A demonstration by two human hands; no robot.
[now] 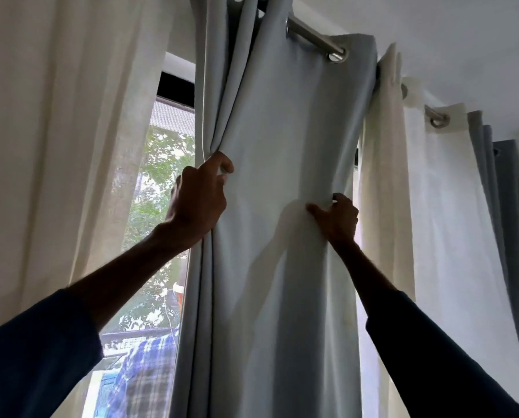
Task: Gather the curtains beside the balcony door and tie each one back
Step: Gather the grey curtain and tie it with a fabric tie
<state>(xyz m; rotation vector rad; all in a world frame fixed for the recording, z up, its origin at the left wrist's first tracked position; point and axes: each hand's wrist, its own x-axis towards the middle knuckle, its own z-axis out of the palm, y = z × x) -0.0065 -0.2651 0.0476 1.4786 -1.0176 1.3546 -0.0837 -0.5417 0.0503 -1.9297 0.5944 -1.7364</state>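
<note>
The tall pale grey-blue fabric curtain [282, 146] hangs vertically between both hands, left hand [196, 200] gripping its bunched left edge, right hand [336, 217] pinching its right side

Both arms reach upward. The left hand [199, 200] grips the curtain [282, 131]; the right hand [336, 218] pinches it.

1. I see the middle curtain [282, 176] hanging from the curtain rod [312, 34], near the rod's right end.
2. The left hand [198, 203] grips the curtain's left edge; the right hand [336, 218] pinches its right side, slightly lower.
3. Left of that curtain, the door glass [158, 206] lies behind, with a sheer curtain [56, 146] further left.
4. Right of it hangs a second sheer curtain [382, 176], then an outer curtain [508, 206] at the far right.
</note>
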